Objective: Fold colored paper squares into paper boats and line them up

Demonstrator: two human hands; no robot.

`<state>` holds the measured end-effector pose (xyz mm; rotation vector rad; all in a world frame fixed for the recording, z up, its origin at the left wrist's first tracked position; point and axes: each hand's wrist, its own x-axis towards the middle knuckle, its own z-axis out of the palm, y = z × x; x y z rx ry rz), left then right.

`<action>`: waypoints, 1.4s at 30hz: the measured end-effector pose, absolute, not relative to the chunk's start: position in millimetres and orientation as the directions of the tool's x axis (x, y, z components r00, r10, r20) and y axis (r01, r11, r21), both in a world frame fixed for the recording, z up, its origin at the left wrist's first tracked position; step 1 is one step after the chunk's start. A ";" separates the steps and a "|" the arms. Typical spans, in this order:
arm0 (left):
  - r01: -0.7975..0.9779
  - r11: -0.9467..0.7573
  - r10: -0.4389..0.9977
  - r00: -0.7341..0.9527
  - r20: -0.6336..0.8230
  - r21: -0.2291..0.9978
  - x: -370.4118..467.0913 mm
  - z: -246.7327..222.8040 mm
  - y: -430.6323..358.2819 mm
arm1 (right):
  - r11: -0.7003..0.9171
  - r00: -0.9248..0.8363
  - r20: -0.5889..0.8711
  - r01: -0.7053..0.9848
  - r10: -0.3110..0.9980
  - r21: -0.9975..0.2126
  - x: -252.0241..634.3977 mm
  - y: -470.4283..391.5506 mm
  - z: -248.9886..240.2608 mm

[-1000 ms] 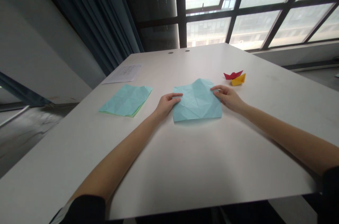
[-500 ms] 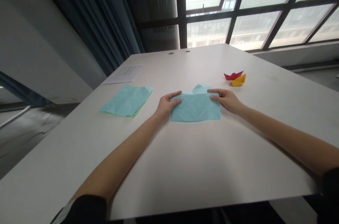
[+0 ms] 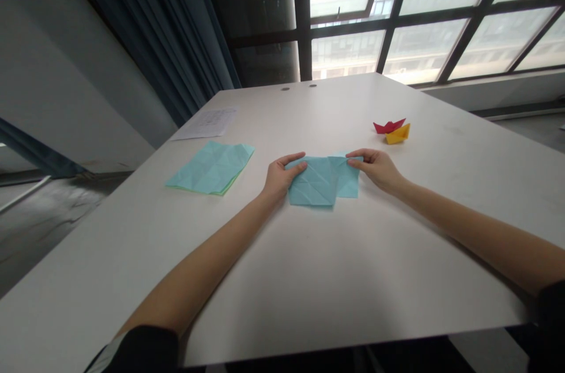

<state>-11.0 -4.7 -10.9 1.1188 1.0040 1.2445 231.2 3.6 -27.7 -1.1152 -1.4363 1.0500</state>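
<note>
A light blue folded sheet of paper (image 3: 312, 183) with crease lines is held between both hands over the middle of the table. My left hand (image 3: 283, 175) pinches its left upper edge between thumb and fingers. At the upper right corner, my right hand (image 3: 375, 168) grips the same paper with thumb and forefinger. The left part of the paper hangs a little lower and nearer than the right part, with a step between them.
On the white table (image 3: 309, 279), a stack of light blue and green paper (image 3: 212, 167) lies to the left. Behind it is a printed white sheet (image 3: 212, 122). A red paper boat (image 3: 388, 126) and a yellow one (image 3: 398, 134) stand at the right.
The blue paper has gone from one wide rectangle with a raised peak behind to a narrower shape in two overlapping parts. Both hands have stayed nearly in place, still holding it.
</note>
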 end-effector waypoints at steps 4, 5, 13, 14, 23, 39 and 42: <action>-0.168 -0.037 0.996 0.078 0.051 0.985 -5.3 -9.7 -8.1 | 0.275 -0.045 0.272 0.219 0.961 -0.936 223.4 -3.8 -22.1; -0.161 -0.041 0.996 0.077 0.053 0.986 -3.9 -9.4 -8.4 | 0.304 -0.037 0.305 0.246 0.952 -0.920 221.6 -5.8 -20.3; 0.343 -0.423 0.893 0.000 0.450 0.839 -6.1 -5.7 -7.3 | 0.495 -0.087 0.495 0.324 0.864 -0.806 221.0 -7.7 -18.1; 0.440 -0.478 0.851 0.018 0.525 0.760 -7.6 -3.6 -8.3 | 0.501 -0.089 0.499 0.296 0.862 -0.813 221.2 -7.1 -18.9; 0.549 -0.764 0.612 0.452 0.649 0.338 -15.5 8.3 -13.3 | 0.485 0.008 0.507 0.277 0.862 -0.829 221.2 -9.2 -13.6; 0.257 -0.389 0.915 0.220 0.338 0.885 -26.7 -5.8 10.9 | 0.190 0.157 0.205 0.107 0.966 -0.976 235.4 4.8 -20.8; 0.203 -0.359 0.928 0.179 0.326 0.911 -30.0 -6.5 15.8 | 0.135 0.117 0.142 0.068 0.983 -0.989 235.8 5.1 -20.1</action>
